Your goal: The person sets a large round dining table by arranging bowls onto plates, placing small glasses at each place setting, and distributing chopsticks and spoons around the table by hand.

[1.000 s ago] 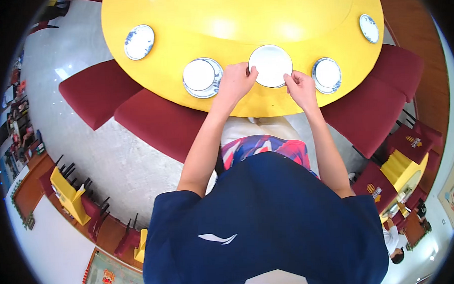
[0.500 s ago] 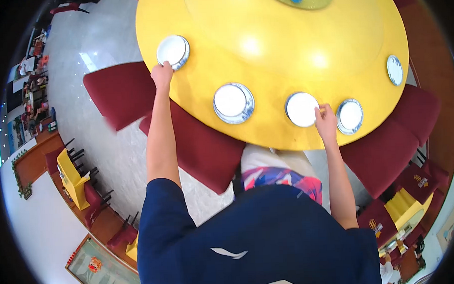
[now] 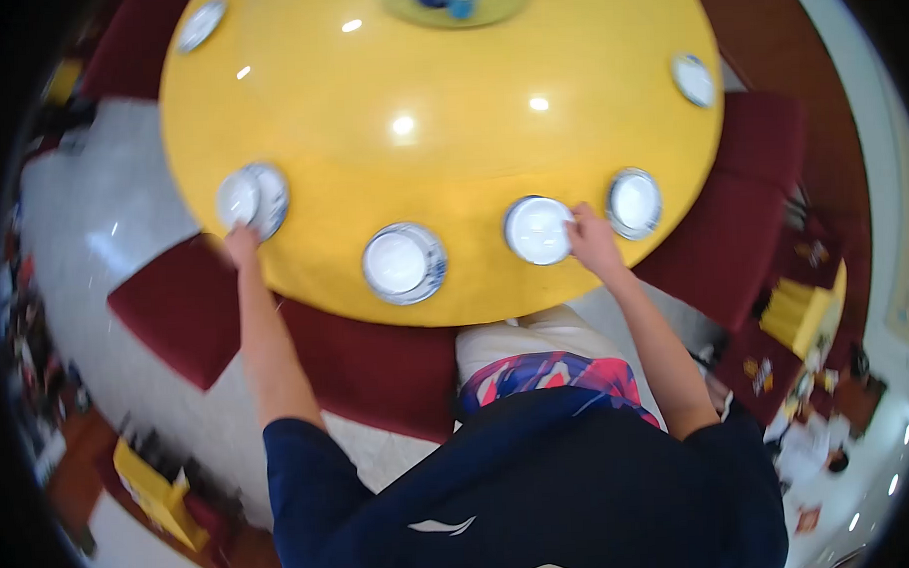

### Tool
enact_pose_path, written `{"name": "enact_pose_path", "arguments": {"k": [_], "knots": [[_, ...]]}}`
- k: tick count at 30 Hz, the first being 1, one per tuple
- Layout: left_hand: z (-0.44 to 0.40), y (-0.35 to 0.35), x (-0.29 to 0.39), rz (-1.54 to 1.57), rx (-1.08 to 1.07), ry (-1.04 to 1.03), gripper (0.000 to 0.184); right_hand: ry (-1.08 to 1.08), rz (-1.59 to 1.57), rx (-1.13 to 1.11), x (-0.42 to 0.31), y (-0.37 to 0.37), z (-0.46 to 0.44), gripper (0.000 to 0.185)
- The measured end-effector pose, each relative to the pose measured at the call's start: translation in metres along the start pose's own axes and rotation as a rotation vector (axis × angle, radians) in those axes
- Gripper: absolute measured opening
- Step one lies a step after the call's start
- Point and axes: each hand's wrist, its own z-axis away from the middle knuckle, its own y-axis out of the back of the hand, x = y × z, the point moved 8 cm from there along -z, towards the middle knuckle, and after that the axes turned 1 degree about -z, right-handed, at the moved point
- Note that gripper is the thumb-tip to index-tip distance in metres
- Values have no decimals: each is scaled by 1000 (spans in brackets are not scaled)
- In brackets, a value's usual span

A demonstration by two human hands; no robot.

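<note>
My left hand (image 3: 241,243) is closed on the near rim of a small white plate (image 3: 237,198). That plate overlaps the left side of a larger blue-patterned plate (image 3: 273,202). My right hand (image 3: 593,241) pinches the right rim of another small white plate (image 3: 539,230), where a blue-edged plate shows in part underneath. Between my hands sits a small white plate (image 3: 394,261) on a blue-patterned plate (image 3: 436,267), untouched. To the right of my right hand lies one more white plate (image 3: 633,204) with a blue-patterned border around it.
The round yellow table (image 3: 450,164) carries further plates, one at the far left (image 3: 201,25) and one at the right (image 3: 693,79). A green centrepiece (image 3: 495,12) holds blue items. Dark red chairs (image 3: 190,308) stand close around the table edge.
My view has turned, so the table appears shifted left. The small plate in my left hand has moved left across the larger plate. My right hand stays at its plate's rim.
</note>
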Motion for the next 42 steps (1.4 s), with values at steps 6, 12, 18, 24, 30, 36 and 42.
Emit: {"name": "enact_pose_path", "arguments": {"k": [6,12,18,24,30,36,42], "knots": [[40,52,12,1141,-54,579,61,-130,-332,10,-25,28,23,17],[105,123,31,1232,96,608,57,-94,-596,260,27,140,-7,22],[250,243,198,1170,174,152,33,-372,-680,656,179,289,-127,20],[391,188,397,1353,-203,226,23,-587,-748,685,306,331,-251,15],[428,172,463,1087,-179,258,34,-581,-664,564,345,332,-305,18],[422,168,464,1037,-125,270,33,-484,-750,486,356,316,-327,28],[422,172,465,1024,-164,384,39,-438,-761,445,366,306,-329,28]]}}
